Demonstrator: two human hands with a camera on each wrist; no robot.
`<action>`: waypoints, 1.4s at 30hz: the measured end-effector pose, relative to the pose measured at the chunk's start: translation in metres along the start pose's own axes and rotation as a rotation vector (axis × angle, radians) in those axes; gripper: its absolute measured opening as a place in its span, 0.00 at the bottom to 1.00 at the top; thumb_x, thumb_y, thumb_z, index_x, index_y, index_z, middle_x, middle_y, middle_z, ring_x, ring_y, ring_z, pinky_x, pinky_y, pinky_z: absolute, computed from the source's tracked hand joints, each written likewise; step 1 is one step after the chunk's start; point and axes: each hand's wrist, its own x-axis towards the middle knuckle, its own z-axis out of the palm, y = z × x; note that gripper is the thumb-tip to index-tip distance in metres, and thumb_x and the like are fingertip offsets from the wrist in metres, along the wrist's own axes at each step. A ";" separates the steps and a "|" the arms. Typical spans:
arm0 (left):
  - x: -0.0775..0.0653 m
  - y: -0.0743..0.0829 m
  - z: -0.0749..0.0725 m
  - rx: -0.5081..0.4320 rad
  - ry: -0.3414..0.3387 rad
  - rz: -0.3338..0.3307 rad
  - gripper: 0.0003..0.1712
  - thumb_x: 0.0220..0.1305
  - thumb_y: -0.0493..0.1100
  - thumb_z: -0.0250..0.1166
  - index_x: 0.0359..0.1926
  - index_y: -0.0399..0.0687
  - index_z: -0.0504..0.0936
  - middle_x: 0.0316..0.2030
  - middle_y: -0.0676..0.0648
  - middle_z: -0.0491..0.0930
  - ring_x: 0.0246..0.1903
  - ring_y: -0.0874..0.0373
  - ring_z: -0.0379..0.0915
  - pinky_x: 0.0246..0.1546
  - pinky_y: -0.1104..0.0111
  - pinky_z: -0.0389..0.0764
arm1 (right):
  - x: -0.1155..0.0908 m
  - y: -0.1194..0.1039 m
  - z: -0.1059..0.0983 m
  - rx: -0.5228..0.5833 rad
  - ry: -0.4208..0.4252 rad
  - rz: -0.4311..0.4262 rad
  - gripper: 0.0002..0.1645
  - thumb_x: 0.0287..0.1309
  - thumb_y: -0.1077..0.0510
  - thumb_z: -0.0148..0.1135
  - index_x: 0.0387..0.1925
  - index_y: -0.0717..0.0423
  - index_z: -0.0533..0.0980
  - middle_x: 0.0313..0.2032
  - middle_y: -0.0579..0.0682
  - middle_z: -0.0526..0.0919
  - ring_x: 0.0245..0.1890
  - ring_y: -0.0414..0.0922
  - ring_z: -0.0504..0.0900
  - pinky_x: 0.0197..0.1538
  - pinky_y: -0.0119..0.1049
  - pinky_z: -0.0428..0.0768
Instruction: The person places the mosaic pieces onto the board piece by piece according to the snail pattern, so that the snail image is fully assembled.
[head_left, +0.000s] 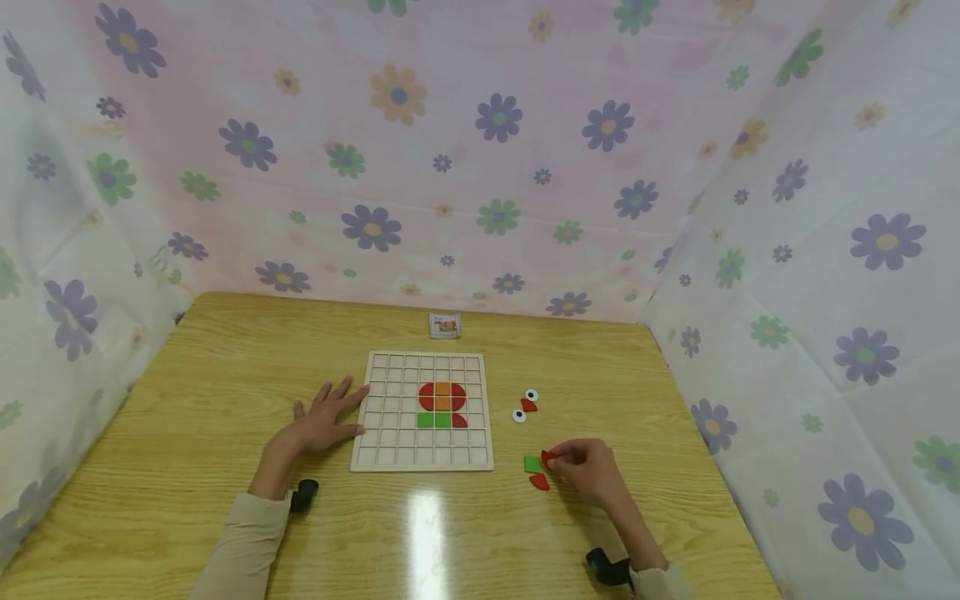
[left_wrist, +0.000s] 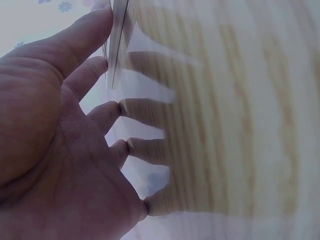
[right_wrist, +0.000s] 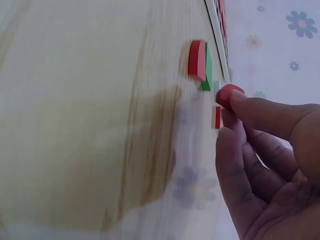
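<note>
My left hand [head_left: 322, 425] lies spread on the table, its thumb and a fingertip at the left edge of a wooden grid board [head_left: 390, 458]. In the left wrist view its fingers are straight and hold nothing. Between thumb and fingers, my right hand [head_left: 592, 471] pinches a red quarter-circle tile [right_wrist: 228, 95]. Beside that hand lie a green square tile [head_left: 532, 464] and another red quarter-circle tile [head_left: 539, 482]. Set in the board are orange squares [head_left: 442, 396], green squares [head_left: 425, 420] and red curved tiles [head_left: 427, 397].
Right of the board lie two round eye tiles [head_left: 532, 395] with a red tile [head_left: 529, 406] between them. A small picture card [head_left: 446, 326] sits behind the board on the wooden table [head_left: 300, 333]. Flowered cloth [head_left: 450, 192] encloses the back and sides.
</note>
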 end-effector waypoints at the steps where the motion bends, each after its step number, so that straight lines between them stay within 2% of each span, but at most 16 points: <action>1: 0.000 -0.001 0.000 0.001 0.000 0.002 0.42 0.71 0.51 0.64 0.78 0.44 0.59 0.79 0.30 0.41 0.75 0.23 0.27 0.58 0.18 0.28 | 0.001 -0.001 0.001 0.016 0.004 -0.005 0.05 0.59 0.64 0.72 0.37 0.61 0.87 0.33 0.51 0.89 0.31 0.41 0.83 0.34 0.30 0.79; 10: 0.001 -0.003 0.000 0.006 0.002 0.003 0.41 0.72 0.51 0.63 0.79 0.44 0.58 0.79 0.30 0.40 0.75 0.24 0.26 0.58 0.19 0.27 | 0.007 -0.010 0.023 0.125 0.044 -0.069 0.05 0.63 0.64 0.69 0.39 0.59 0.88 0.36 0.51 0.89 0.33 0.39 0.81 0.35 0.29 0.80; 14: 0.000 -0.002 0.000 -0.005 -0.004 0.006 0.42 0.72 0.51 0.64 0.78 0.43 0.59 0.79 0.30 0.40 0.75 0.23 0.26 0.58 0.19 0.27 | 0.007 -0.020 0.036 0.207 0.057 -0.085 0.05 0.63 0.64 0.69 0.39 0.59 0.88 0.36 0.53 0.89 0.34 0.41 0.83 0.38 0.30 0.80; 16: 0.000 0.000 -0.001 -0.010 -0.007 0.005 0.42 0.72 0.51 0.64 0.78 0.43 0.59 0.79 0.30 0.40 0.75 0.23 0.26 0.58 0.19 0.27 | 0.006 -0.026 0.043 0.257 0.045 -0.072 0.06 0.63 0.63 0.70 0.40 0.59 0.87 0.37 0.54 0.89 0.35 0.42 0.84 0.38 0.30 0.80; 22: -0.001 0.002 -0.001 -0.015 -0.004 0.003 0.42 0.71 0.51 0.65 0.78 0.42 0.59 0.79 0.29 0.41 0.75 0.23 0.27 0.58 0.19 0.27 | 0.008 -0.043 0.062 0.370 -0.034 -0.046 0.10 0.65 0.60 0.69 0.44 0.62 0.86 0.38 0.58 0.89 0.31 0.47 0.82 0.30 0.32 0.81; 27: -0.001 0.003 -0.001 -0.019 -0.002 0.008 0.41 0.71 0.50 0.65 0.78 0.41 0.59 0.78 0.29 0.41 0.75 0.23 0.27 0.58 0.19 0.26 | 0.012 -0.056 0.079 0.380 -0.093 -0.085 0.11 0.64 0.59 0.70 0.44 0.62 0.86 0.37 0.56 0.89 0.32 0.45 0.82 0.30 0.32 0.82; 32: -0.002 0.004 -0.002 -0.015 0.002 0.010 0.41 0.71 0.49 0.65 0.78 0.41 0.59 0.78 0.28 0.41 0.75 0.22 0.28 0.57 0.18 0.27 | 0.018 -0.068 0.094 0.384 -0.141 -0.164 0.10 0.63 0.59 0.71 0.43 0.61 0.87 0.36 0.56 0.89 0.33 0.48 0.84 0.29 0.36 0.84; 39: -0.001 0.003 -0.002 -0.022 0.004 0.008 0.42 0.70 0.50 0.66 0.78 0.41 0.60 0.78 0.28 0.42 0.75 0.22 0.28 0.57 0.18 0.27 | 0.028 -0.083 0.109 0.339 -0.163 -0.198 0.09 0.63 0.56 0.71 0.41 0.57 0.88 0.36 0.53 0.90 0.32 0.40 0.82 0.32 0.29 0.80; 42: 0.000 0.002 -0.002 -0.022 0.005 0.010 0.42 0.70 0.50 0.66 0.78 0.41 0.60 0.78 0.28 0.42 0.75 0.22 0.28 0.57 0.18 0.27 | 0.033 -0.087 0.113 0.318 -0.158 -0.206 0.08 0.63 0.56 0.71 0.40 0.56 0.87 0.37 0.52 0.89 0.34 0.40 0.80 0.31 0.28 0.78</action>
